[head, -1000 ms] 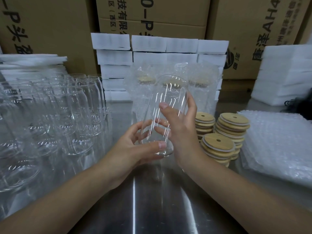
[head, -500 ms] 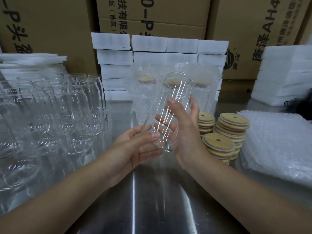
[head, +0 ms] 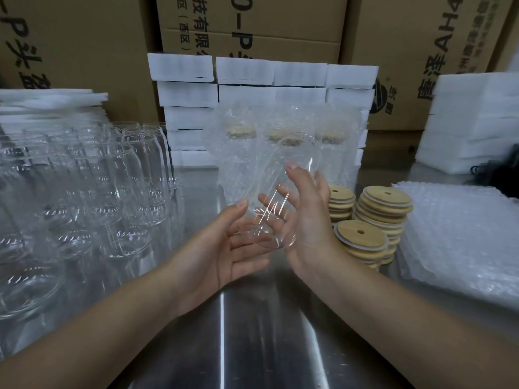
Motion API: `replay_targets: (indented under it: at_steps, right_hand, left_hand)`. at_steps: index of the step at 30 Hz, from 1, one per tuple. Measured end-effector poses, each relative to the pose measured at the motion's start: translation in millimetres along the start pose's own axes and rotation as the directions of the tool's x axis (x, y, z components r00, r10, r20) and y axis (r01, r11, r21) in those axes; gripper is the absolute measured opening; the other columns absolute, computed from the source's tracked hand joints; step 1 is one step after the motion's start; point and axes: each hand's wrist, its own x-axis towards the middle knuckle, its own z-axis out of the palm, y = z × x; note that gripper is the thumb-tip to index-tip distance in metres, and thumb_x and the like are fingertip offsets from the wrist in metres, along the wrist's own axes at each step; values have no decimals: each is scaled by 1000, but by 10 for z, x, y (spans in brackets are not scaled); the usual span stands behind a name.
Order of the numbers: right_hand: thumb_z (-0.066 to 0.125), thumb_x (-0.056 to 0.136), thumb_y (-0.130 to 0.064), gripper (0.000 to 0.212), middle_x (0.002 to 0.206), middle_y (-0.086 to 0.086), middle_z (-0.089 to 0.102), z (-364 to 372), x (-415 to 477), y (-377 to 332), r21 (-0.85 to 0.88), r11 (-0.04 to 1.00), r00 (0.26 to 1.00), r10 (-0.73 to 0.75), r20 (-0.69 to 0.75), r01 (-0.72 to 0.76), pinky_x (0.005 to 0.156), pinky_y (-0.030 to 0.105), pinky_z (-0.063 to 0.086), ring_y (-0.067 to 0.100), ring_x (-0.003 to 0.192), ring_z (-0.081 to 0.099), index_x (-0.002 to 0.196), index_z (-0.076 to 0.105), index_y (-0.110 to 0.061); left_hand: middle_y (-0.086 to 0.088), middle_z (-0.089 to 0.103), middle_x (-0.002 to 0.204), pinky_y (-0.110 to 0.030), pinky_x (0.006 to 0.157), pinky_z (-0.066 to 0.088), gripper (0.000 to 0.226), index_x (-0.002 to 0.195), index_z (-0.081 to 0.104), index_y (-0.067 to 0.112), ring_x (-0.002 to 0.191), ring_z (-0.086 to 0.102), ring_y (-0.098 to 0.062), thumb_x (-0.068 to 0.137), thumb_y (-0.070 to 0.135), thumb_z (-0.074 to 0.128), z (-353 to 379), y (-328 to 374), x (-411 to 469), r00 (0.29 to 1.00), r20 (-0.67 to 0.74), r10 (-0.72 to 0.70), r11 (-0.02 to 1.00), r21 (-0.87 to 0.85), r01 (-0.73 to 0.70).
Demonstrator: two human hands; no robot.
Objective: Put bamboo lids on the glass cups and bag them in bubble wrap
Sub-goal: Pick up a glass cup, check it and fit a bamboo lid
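Steel table [head: 252, 346] backed by cardboard boxes [head: 84, 37] and stacked white foam blocks [head: 185, 94]. Along the left edge: bare glass cups [head: 112, 186], massed together, no lids. At the back edge, centre: finished cups in bubble wrap [head: 244, 153], lids just visible through the film. Toward the right edge: stacks of bamboo lids [head: 362, 237], each with a small hole. Just beside them, at the right edge: a pile of bubble wrap bags [head: 455, 234].

Above front centre, off the table: one glass cup [head: 273, 178], tilted, mouth up and away, no lid. Gripped by the right hand [head: 309, 220], fingers wrapped round the wall. Left hand [head: 219, 254] open, palm up, fingers straight, under the cup's base; touching or just clear, cannot tell.

Step in hand, as judged: checking or positioning a bare cup before lidding. Lid and bag steps not yet done for this cup.

Next move, as judged:
1. Keep one hand on the cup; free the other.
2. Reach to the nearest lid stack and take one lid only; risk of lifting two.
3. Level the mouth before seating the lid.
4. Press evenly; avoid knocking glass on steel.
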Motion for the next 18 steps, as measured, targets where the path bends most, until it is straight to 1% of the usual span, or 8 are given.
replay_targets:
  at_steps: [2,4,8,9,11,13,16,18]
  right_hand:
    - [74,80,-32,83,119,-2,58,5,-4,18,-95,993,997,-77,-10,76,79,34,58,20,103,67,141,21,-50]
    - [77,78,-32,86,121,-4,56,-5,4,39,-182,971,986,-163,-21,157,84,34,55,15,103,64,141,21,-50]
    - [81,73,-33,93,128,0,52,-17,7,60,-270,927,961,-277,-19,262,98,47,49,17,114,59,142,21,-45]
    - [81,74,-33,92,124,-4,51,-26,4,74,-297,909,952,-307,-1,293,96,43,51,8,110,60,142,21,-46]
    - [80,76,-33,88,117,-18,46,-40,-13,119,-354,866,933,-354,62,352,77,18,54,-16,93,58,137,20,-52]
    - [80,76,-32,85,115,-20,42,-53,-33,156,-397,841,929,-353,109,367,61,3,46,-24,85,54,130,19,-57]
    - [80,77,-29,83,119,-17,41,-49,-53,168,-403,844,935,-322,147,354,56,2,44,-15,90,55,125,19,-59]
    - [80,77,-29,83,114,-23,39,-45,-49,148,-386,851,934,-317,164,357,55,0,43,-25,82,52,126,19,-58]
  left_hand:
    - [-9,74,96,-25,67,58,51,93,79,19,90,73,-18,58,56,84,26,-55,9,999,-40,34,996,84,-31]
    - [-6,74,97,-24,68,58,46,89,80,23,92,73,-19,53,50,81,18,-89,12,995,-84,62,993,102,-54]
    - [-4,74,107,-23,71,58,82,125,62,13,97,72,-20,49,41,80,-12,-76,12,987,-119,104,986,143,-87]
    - [-6,73,110,-23,71,58,88,129,58,14,97,72,-20,48,40,80,-12,-76,3,988,-111,105,982,169,-86]
    - [-11,71,114,-22,71,58,91,133,54,18,96,72,-19,48,37,81,0,-87,-16,990,-94,103,971,226,-80]
    - [-15,68,118,-22,70,57,92,135,50,16,95,72,-20,50,36,81,11,-116,-17,993,-73,95,957,282,-71]
    - [-18,67,116,-22,68,56,94,136,47,9,92,73,-20,53,37,79,22,-133,-6,993,-82,90,944,325,-58]
    - [-19,66,114,-23,67,56,95,134,50,9,85,73,-17,49,42,79,23,-124,-7,989,-96,113,933,352,-72]
